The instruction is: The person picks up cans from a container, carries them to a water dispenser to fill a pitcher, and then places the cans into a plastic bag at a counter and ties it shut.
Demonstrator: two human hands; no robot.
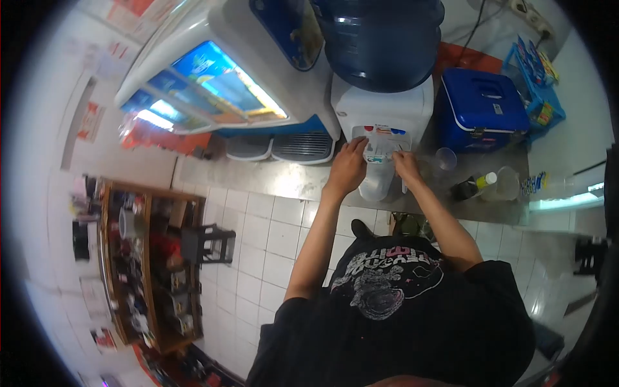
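Note:
A white water dispenser (380,106) carries a large blue water bottle (387,42) on top. A clear plastic pitcher (376,184) stands at its front, below the red and blue tap marks. My left hand (348,169) is closed at the pitcher's left upper side, fingertips reaching up to the dispenser's tap recess. My right hand (407,169) is at the right side of the recess, its fingers pinched together; I cannot tell what is between them. A thin pale strip shows just below the right fingers.
A clear cup (445,158), a dark bottle with a yellow-green label (474,186) and a clear tub (503,185) stand on the counter (277,187) to the right. Behind them sits a blue cooler box (483,109). A white drink dispenser (258,84) is left; a wooden shelf (151,258) stands beyond.

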